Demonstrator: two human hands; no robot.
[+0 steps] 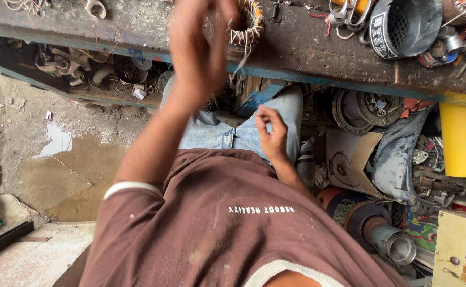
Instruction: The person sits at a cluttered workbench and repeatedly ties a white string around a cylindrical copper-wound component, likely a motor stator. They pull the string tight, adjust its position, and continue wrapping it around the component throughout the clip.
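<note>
At top centre of the frame we see a wound stator coil point(245, 24), a ring of copper wire bound with pale lacing, lying on the grimy counter point(296, 50). The left hand point(198, 50) is raised in front of the coil, blurred, fingers drawn together near a pale thread point(242, 62) that hangs from the ring; we cannot tell whether its grip pinches the thread. The right hand point(271, 132), at mid-frame, rests loosely curled against the blue jeans point(227, 135), its grip holding nothing we can make out. Further out, a dark fan cover point(403, 26) sits on the counter at upper right, a yellow container point(464, 139) stands at right edge, and a puddle point(68, 170) lies on the floor at left.
</note>
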